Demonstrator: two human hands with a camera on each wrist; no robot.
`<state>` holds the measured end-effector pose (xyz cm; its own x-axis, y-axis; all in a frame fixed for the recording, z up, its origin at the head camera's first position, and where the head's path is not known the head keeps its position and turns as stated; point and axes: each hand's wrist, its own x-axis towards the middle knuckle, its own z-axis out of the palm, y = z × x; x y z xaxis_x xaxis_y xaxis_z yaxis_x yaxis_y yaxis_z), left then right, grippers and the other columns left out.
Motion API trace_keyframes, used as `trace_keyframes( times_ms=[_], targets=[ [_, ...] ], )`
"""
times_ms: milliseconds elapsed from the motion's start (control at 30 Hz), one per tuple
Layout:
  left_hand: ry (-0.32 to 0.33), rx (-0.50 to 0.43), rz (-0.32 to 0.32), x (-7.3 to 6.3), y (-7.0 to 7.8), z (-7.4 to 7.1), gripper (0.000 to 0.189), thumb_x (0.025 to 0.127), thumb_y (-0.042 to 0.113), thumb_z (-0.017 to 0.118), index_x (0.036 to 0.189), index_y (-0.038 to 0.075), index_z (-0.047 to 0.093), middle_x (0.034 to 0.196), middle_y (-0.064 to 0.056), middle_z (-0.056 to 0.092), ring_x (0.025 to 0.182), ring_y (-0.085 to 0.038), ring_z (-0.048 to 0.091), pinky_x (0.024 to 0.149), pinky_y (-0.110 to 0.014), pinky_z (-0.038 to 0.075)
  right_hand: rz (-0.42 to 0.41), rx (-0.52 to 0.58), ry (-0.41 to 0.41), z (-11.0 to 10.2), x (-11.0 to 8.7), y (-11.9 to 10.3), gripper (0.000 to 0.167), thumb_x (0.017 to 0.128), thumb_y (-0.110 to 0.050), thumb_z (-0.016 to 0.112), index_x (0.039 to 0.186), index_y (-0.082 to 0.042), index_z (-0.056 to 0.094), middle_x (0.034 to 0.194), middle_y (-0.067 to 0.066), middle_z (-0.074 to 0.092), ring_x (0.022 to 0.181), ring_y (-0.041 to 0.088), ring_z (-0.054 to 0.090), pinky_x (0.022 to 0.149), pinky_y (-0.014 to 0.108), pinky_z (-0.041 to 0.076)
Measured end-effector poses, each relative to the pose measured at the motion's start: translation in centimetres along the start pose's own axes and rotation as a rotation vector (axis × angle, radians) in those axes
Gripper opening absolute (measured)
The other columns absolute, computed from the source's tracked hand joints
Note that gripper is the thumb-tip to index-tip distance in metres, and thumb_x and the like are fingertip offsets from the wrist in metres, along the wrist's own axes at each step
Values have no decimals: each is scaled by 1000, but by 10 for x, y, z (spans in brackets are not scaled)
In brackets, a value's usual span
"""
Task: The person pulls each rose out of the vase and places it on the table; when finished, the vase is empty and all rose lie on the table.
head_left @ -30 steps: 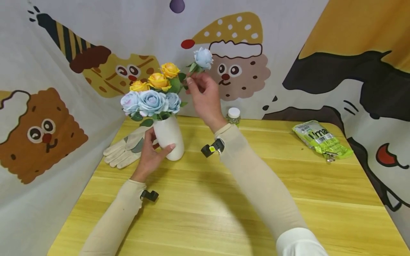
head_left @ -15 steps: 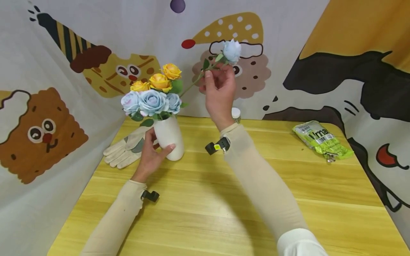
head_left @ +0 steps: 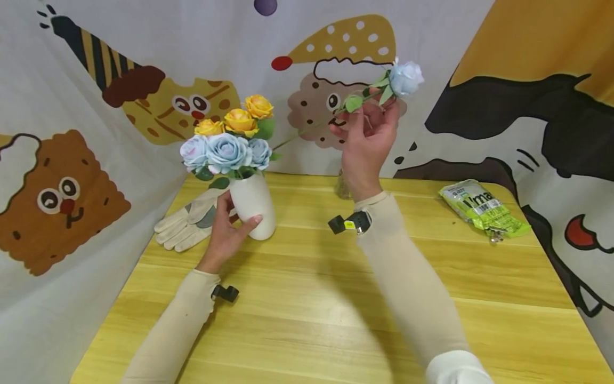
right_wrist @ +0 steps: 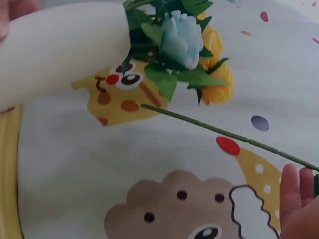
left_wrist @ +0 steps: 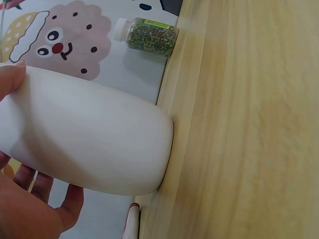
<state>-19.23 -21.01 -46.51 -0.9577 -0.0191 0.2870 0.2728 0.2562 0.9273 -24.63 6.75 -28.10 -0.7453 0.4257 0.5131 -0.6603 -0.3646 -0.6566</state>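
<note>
My left hand [head_left: 224, 239] grips the white vase [head_left: 259, 210], which stands upright on the table; thumb and fingers wrap it from both sides in the left wrist view. Out of the vase rise yellow roses [head_left: 241, 122] above light blue roses [head_left: 229, 152], with green leaves around them. Up and to the right, my right hand [head_left: 366, 152] holds a single light blue rose [head_left: 405, 79] by its stem just below the bloom. Its long green stem [right_wrist: 224, 133] slants down toward the bouquet, and the right wrist view shows the lower end outside the vase.
Behind the vase lies a pale work glove [head_left: 184, 229] on the wooden table [head_left: 288, 320]. A white-capped jar [left_wrist: 152, 37] of green and brown bits stands by the back edge. At the right rests a green packet [head_left: 479, 208]. A printed curtain [head_left: 230, 42] hangs behind.
My right hand has moved right, away from the bouquet, drawing the light blue rose and more of its stem into sight. The left hand and vase have stayed in place.
</note>
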Motion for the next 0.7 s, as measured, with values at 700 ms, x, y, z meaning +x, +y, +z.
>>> trace_keyframes(
  times_ms=[700],
  targets=[
    [-2,16,5,0,-1,1,88,91,10,82,160,11,29,151,-13,45,136,-24,47,109,-52,41,257,-275,-211,-79,-37,9,28,106,-8,61,133,-8,58,98,3,68,67,14,73,49,24,55]
  ],
)
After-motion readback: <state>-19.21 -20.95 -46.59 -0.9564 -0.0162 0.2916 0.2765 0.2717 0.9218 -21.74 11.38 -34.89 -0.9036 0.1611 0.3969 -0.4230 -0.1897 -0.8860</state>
